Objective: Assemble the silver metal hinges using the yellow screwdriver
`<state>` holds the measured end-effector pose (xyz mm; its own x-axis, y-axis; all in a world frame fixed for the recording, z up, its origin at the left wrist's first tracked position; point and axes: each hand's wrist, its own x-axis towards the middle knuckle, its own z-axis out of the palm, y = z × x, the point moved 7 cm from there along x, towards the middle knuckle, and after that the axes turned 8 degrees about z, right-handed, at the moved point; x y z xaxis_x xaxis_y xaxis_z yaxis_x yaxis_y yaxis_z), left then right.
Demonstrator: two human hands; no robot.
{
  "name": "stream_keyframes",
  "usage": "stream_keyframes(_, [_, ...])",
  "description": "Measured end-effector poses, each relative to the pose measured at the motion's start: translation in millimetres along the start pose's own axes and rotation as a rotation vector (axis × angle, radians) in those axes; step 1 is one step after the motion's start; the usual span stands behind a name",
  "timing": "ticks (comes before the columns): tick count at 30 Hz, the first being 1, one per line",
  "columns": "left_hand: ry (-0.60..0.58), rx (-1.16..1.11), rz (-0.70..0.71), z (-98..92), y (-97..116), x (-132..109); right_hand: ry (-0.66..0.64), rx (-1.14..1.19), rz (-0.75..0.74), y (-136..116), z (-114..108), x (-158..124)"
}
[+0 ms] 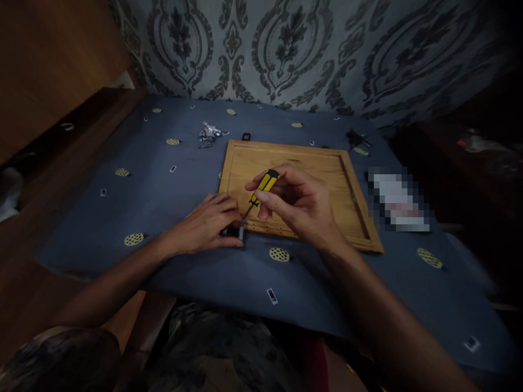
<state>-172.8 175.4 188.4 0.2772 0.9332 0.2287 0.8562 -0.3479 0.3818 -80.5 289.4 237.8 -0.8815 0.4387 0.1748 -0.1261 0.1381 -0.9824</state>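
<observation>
A yellow and black screwdriver [263,188] is pinched between the thumb and fingers of my right hand [304,204], tilted with its shaft pointing down and left. Its tip meets a small dark bracket-like piece [235,233] at the near left corner of a wooden framed panel [302,169]. My left hand [212,223] grips that piece, thumb on the near side and fingers over the panel's edge. What exactly the tip touches is too small to make out. The panel lies on the blue patterned cloth [163,201].
Behind the panel's left side lies a heap of silvery metal parts [210,131]. A small black piece [245,136] rests by the panel's far edge. Dark fittings [358,138] sit at the far right, and a blurred-out rectangle [398,200] lies right of the panel. A patterned wall [232,49] stands behind.
</observation>
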Motion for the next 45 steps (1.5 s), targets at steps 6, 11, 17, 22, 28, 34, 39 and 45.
stream_keyframes(6, [-0.005, 0.002, 0.005, 0.0, 0, 0, -0.002, -0.019, 0.004, -5, -1, 0])
stream_keyframes(11, [0.0, 0.018, 0.015, -0.3, 1, 0, 0.004, -0.026, -0.007, -3, 1, 0])
stream_keyframes(17, [-0.018, 0.051, 0.003, -0.8, 2, 1, 0.177, 0.015, -0.075, -8, -8, -3])
stream_keyframes(22, [-0.01, 0.067, 0.019, -0.4, 1, 0, 0.193, -0.001, -0.071, -8, -10, -3])
stream_keyframes(28, [-0.001, 0.065, 0.026, -0.5, 2, 0, 0.126, -0.013, -0.067, -1, -4, -1])
stream_keyframes(34, [0.009, 0.051, 0.036, -2.0, 3, 0, 0.122, -0.026, -0.036, 4, -3, -1])
stream_keyframes(39, [0.001, 0.044, 0.021, -0.3, 1, 0, 0.106, -0.025, -0.034, 4, -2, -1])
stream_keyframes(45, [-0.029, -0.004, -0.013, 0.1, 0, 0, 0.069, 0.05, -0.027, 1, 0, 1])
